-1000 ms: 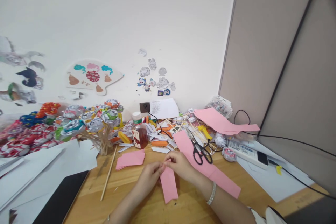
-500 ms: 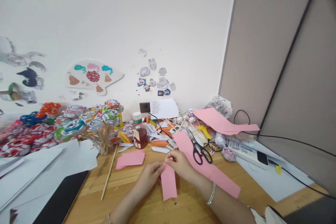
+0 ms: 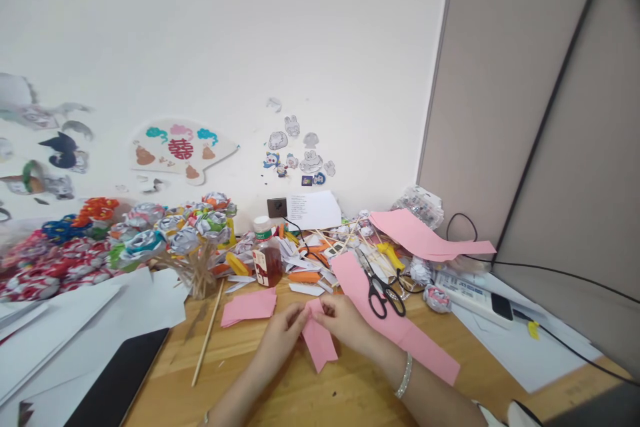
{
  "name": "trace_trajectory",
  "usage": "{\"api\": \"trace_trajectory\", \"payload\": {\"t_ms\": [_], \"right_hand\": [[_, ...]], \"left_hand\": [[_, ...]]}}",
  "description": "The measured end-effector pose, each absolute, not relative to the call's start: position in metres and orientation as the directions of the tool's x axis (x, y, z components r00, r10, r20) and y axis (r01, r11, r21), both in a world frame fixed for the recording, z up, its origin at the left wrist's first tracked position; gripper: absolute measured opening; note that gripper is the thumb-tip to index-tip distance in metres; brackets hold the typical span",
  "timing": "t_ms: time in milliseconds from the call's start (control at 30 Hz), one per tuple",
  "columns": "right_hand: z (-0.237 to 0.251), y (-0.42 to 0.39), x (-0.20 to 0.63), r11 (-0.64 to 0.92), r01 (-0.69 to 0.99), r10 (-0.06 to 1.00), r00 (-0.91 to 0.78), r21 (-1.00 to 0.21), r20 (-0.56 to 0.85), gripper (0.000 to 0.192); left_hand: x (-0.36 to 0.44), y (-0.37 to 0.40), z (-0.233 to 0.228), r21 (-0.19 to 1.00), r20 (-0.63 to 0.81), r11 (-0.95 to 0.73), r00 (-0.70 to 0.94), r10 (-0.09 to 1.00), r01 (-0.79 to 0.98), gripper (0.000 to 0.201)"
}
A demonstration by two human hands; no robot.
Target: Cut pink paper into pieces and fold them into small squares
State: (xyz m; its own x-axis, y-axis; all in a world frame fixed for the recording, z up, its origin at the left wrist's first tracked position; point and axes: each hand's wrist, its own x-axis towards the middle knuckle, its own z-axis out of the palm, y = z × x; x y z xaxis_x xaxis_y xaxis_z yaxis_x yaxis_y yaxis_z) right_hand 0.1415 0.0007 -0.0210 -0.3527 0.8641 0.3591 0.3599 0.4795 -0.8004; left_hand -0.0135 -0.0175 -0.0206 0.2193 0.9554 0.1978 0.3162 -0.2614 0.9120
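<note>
A small pink paper strip (image 3: pixel 320 343) is pinched at its far end between my left hand (image 3: pixel 287 328) and my right hand (image 3: pixel 340 319). Its near end hangs toward me, creased lengthwise with a notched edge. Left of my hands lies a stack of pink paper pieces (image 3: pixel 249 305). Under and beyond my right forearm runs a long pink paper strip (image 3: pixel 425 347), with black-handled scissors (image 3: pixel 383 293) resting on it. A thin wooden stick (image 3: pixel 206 340) lies on the table to the left.
A jar with a white lid (image 3: pixel 267 257) stands behind the hands amid paper scraps. Bunched paper flowers (image 3: pixel 185 233) fill the back left. White sheets (image 3: pixel 100 320) and a black flat object (image 3: pixel 123 377) lie left. A power strip (image 3: pixel 473 297) with cables sits right.
The small strip has gone from nearly flat to folded along its length, its near end now notched. Both hands stay on its far end, with fingers shifted slightly.
</note>
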Motion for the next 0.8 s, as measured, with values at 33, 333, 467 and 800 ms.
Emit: {"api": "trace_trajectory", "payload": {"t_ms": [33,333,467,800], "right_hand": [[-0.021,0.0,0.141,0.503,0.381,0.854,-0.356,-0.776,0.379,0.021],[-0.017,-0.004,0.143,0.617,0.341,0.781,-0.379,-0.71,0.497,0.016],[-0.015,-0.005,0.144,0.575,0.227,0.789,-0.406,-0.786,0.461,0.02],[-0.013,-0.003,0.144,0.368,-0.042,0.831,-0.434,-0.929,0.349,0.023]], "left_hand": [[-0.014,-0.017,-0.022,0.911,0.202,-0.262,0.209,0.957,0.317,0.032],[-0.013,-0.013,-0.031,0.976,0.136,-0.164,0.192,0.972,0.141,0.032],[-0.014,-0.015,-0.027,0.97,0.159,-0.19,0.197,0.967,0.151,0.033],[-0.015,-0.02,-0.019,0.985,0.129,-0.154,0.276,0.952,0.072,0.031]]}}
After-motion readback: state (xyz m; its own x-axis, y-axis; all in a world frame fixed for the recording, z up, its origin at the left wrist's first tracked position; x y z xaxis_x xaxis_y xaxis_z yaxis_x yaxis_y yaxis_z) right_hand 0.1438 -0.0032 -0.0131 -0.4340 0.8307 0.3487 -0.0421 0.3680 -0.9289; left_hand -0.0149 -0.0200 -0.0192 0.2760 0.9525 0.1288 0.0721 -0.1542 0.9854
